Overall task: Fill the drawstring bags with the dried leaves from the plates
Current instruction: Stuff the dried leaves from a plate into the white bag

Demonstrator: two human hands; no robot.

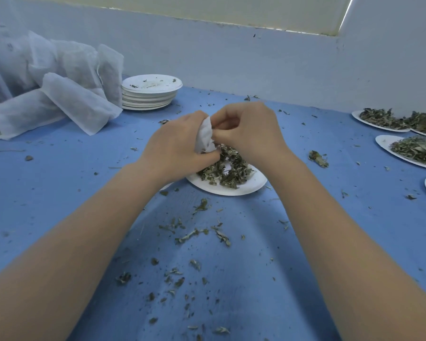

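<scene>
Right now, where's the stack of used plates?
In the head view, the stack of used plates sits far left of centre on the blue table, by the wall, just right of the pile of bags.

**Blue counter strewn with leaf crumbs**

A blue cloth-covered counter point(59, 193) carries everything. Near its middle sits a round white paper plate point(253, 184) holding a heap of dried green leaves point(228, 172). At the far left lies a pile of filled white mesh bags point(67, 94), and just beside it stands a stack of empty white paper plates point(150, 93). Along the right edge lie more white paper plates heaped with dried leaves point(408, 148). Loose leaf fragments point(194, 233) are scattered across the cloth, thickest at the near middle.
</scene>
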